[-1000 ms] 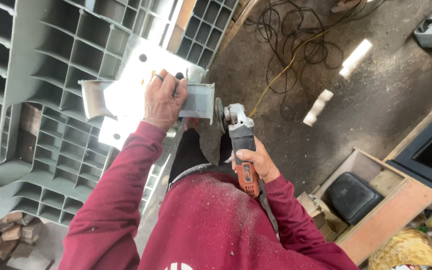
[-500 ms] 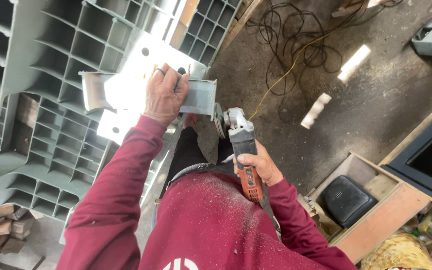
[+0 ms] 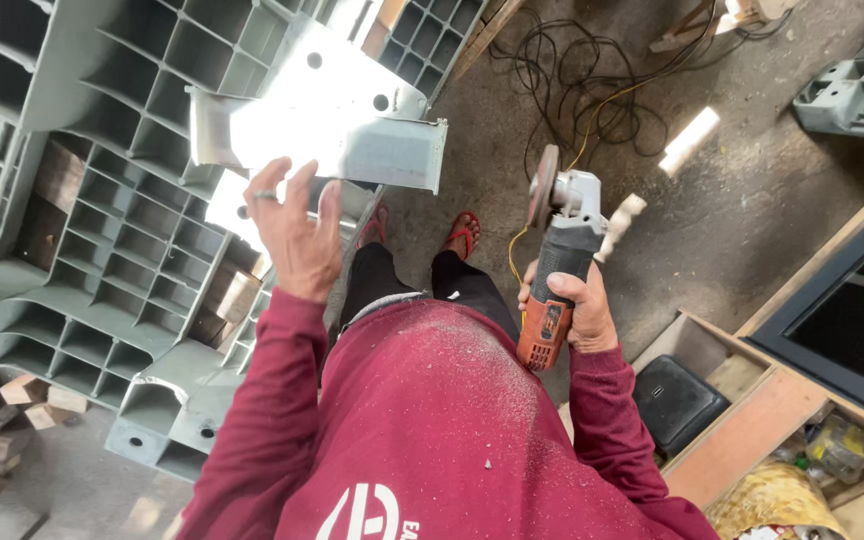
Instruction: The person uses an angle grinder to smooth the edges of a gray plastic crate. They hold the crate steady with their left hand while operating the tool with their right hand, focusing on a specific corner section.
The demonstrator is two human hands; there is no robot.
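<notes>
My right hand [image 3: 574, 312] grips the orange and grey body of an angle grinder [image 3: 556, 250], disc end pointing away, held off to the right of the metal. My left hand [image 3: 295, 230] is lifted with fingers spread, just below a grey steel channel bracket [image 3: 352, 140] lying on a bright steel plate with round holes [image 3: 342, 75]. A ring shows on one finger. The hand no longer rests on the bracket. My red sleeves and dust-speckled shirt fill the lower part of the view.
Grey gridded pallets [image 3: 102, 220] lie under and left of the plate. Tangled cables [image 3: 592, 90] run over the concrete floor. Wood blocks [image 3: 2, 410] sit lower left; a wooden frame with a black box [image 3: 677, 400] stands at right. My sandalled feet [image 3: 462, 235] show below the bracket.
My left hand has come off the bracket and opened. My right hand has swung the grinder away to the right. The view has shifted closer.
</notes>
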